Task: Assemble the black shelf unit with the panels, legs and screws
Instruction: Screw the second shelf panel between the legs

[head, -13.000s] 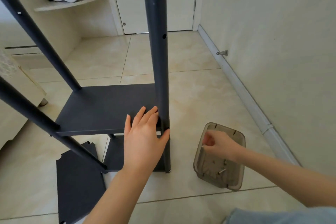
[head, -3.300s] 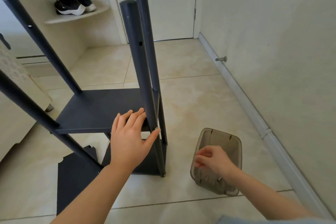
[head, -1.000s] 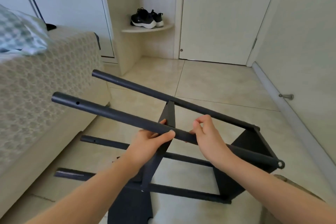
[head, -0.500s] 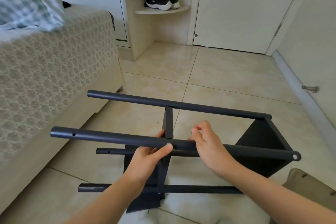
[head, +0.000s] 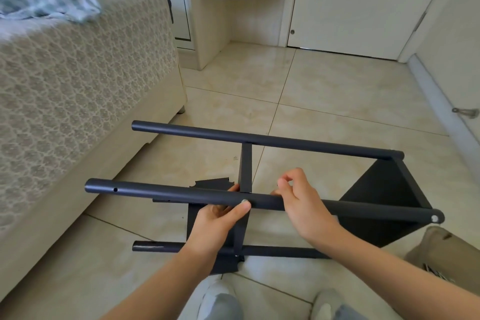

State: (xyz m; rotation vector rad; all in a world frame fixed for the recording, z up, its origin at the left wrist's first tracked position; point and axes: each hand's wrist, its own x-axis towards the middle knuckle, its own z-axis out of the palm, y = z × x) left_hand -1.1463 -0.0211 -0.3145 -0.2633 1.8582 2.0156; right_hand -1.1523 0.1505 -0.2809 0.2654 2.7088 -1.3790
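Left hand and right hand are bare. Left thumbnail is short, pale and plain. Left forearm enters from 7 o'clock, right forearm from 4 o'clock, both bare to the frame edge. At 6 o'clock are two knees in faded light blue-grey jeans: left knee, right knee. The fabric is worn whitish on top, with soft creases.

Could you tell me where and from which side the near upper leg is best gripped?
Grip the near upper leg on its bare stretch left of the middle panel, from the near side: it is a round bar lying level, clear of the floor, easy to wrap. The left hand holds it there.
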